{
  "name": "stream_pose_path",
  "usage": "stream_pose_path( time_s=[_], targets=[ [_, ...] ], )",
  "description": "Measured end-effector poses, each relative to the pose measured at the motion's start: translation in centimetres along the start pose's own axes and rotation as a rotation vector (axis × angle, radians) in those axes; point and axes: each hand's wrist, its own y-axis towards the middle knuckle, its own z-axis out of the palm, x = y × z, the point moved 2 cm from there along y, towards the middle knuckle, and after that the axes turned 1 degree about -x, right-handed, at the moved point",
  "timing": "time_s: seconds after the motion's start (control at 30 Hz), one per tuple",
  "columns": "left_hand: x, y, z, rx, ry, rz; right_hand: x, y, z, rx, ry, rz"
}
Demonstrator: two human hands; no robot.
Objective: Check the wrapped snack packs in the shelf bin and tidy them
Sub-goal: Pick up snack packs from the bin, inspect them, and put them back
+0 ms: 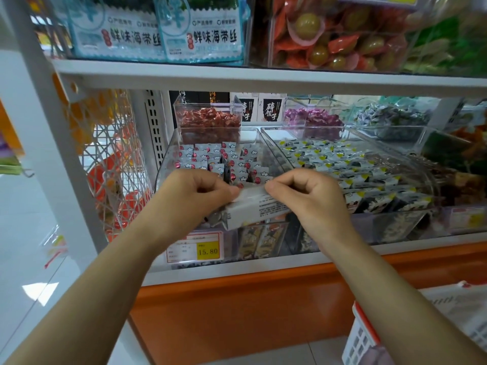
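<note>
A white wrapped snack pack [253, 206] with small printed text is held flat in front of the clear shelf bin [168, 151]. My left hand [195, 196] pinches its left end and my right hand [303, 193] pinches its right end, fingers curled. Behind my hands the bin holds several small white packs with red dots and cloud marks [232, 162], standing in rough rows. My hands hide the bin's front part.
A neighbouring clear bin [432, 177] to the right holds yellow-and-black packs. A price tag reading 15.80 [208, 250] hangs below. Smaller bins of red and purple sweets sit at the back. A wire rack stands left; a white basket [361, 338] sits low right.
</note>
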Motion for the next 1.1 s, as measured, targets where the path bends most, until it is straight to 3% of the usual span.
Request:
stream_pose_path(
  time_s=[0.17,0.3,0.47,0.67,0.83,0.97,1.1],
  targets=[
    [0.4,0.2,-0.5,-0.026,-0.01,0.025,0.0,0.0,0.2,-0.001,0.061,0.024],
    [0.3,-0.1,-0.1,0.086,-0.059,-0.012,-0.4,0.1,0.2,-0.012,0.021,0.046],
    [0.7,0.1,-0.4,0.062,-0.023,0.036,-0.9,0.5,-0.4,0.24,0.282,0.341],
    [1.1,0.3,-0.4,0.1,-0.048,0.026,-0.7,0.5,-1.1,0.384,0.366,0.414],
    [1.3,0.4,-0.5,0.107,-0.052,0.015,-1.1,0.6,-1.4,0.359,0.366,0.413],
    [1.4,0.3,-0.5,0.028,-0.036,0.006,-1.4,0.6,-0.9,0.283,0.408,0.369],
    [1.6,0.6,-0.5,-0.183,-0.011,-0.007,-1.4,0.4,0.5,0.235,0.463,0.302]
  ],
)
